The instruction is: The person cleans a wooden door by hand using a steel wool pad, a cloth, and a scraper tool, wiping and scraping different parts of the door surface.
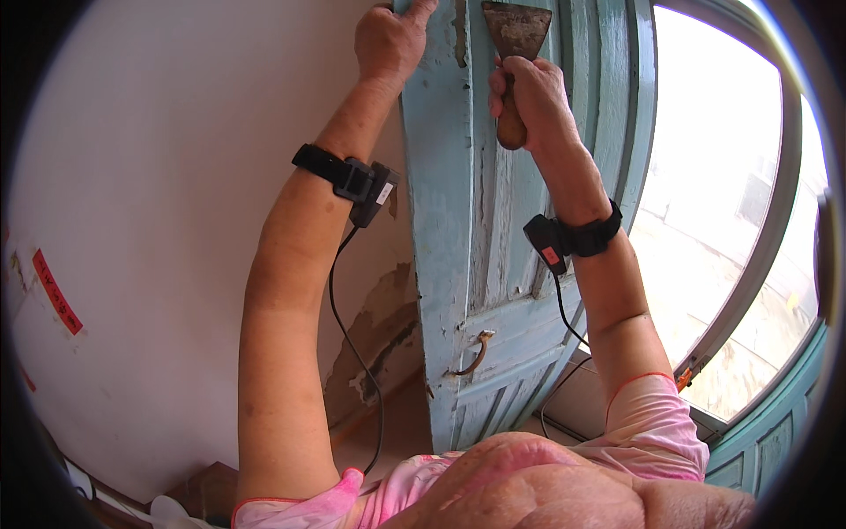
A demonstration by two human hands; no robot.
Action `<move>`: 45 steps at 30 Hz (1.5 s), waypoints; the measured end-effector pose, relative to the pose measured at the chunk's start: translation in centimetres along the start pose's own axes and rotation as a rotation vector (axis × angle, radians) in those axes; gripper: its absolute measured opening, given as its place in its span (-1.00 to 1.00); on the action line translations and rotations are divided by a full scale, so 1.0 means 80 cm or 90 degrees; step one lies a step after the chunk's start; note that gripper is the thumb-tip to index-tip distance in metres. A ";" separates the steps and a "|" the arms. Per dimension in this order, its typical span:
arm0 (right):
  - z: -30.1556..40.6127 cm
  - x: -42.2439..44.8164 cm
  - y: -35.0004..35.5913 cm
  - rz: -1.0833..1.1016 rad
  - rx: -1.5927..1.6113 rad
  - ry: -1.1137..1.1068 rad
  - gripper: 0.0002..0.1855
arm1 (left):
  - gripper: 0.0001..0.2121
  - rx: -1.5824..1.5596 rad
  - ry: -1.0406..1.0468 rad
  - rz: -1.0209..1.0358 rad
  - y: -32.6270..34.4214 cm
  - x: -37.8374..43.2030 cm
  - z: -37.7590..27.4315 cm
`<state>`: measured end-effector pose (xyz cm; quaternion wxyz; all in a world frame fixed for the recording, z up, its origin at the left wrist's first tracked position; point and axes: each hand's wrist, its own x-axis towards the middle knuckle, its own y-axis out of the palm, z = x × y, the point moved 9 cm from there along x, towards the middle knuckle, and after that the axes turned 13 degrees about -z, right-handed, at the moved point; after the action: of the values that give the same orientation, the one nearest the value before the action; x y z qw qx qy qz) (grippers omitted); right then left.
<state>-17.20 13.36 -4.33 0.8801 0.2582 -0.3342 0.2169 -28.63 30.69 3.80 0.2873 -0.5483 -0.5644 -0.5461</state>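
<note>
My right hand (538, 96) is closed around the wooden handle of a paint scraper (519, 30), its broad, stained metal blade pointing up in front of a blue wooden door (439, 218). The blade seems close to the door, but contact cannot be told. At the upper edge of the door, my left hand (391, 41) rests with its thumb or a finger extended along the wood; its fingertips are partly cut off by the picture's top. Paint is peeling from the door's panels, and a rusty curved handle (474, 357) sits lower down.
A pale wall (165, 198) with crumbling plaster low down stands left of the door. At right is a bright doorway with a metal frame (767, 264), and another blue door panel (770, 430) below it. Black cables (360, 360) hang from both forearm straps.
</note>
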 end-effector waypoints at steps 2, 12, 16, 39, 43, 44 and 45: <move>0.000 0.001 0.001 0.016 0.002 -0.011 -0.85 | -0.37 -0.017 -0.006 0.002 0.001 -0.002 0.001; 0.012 0.005 -0.007 0.033 -0.068 -0.021 -0.85 | -0.37 0.007 0.038 -0.009 0.001 0.002 -0.002; 0.007 0.001 -0.013 0.019 -0.067 0.001 -0.84 | -0.39 -0.009 -0.011 -0.005 0.000 0.000 0.004; 0.012 0.009 0.000 0.046 0.006 0.010 -0.86 | -0.40 -0.035 -0.065 0.018 0.001 -0.005 0.005; 0.014 0.000 -0.003 0.019 -0.016 0.026 -0.85 | -0.40 -0.021 -0.022 -0.005 -0.004 -0.002 -0.001; 0.016 0.001 -0.002 0.026 -0.017 0.019 -0.85 | -0.40 -0.018 -0.003 -0.009 -0.005 -0.001 -0.004; 0.013 0.003 -0.004 0.023 -0.019 0.021 -0.85 | -0.40 -0.020 -0.006 -0.006 -0.004 -0.003 -0.005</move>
<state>-17.33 12.55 -3.57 0.8851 0.2352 -0.3278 0.2320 -28.97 30.27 3.58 0.2733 -0.5523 -0.5599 -0.5538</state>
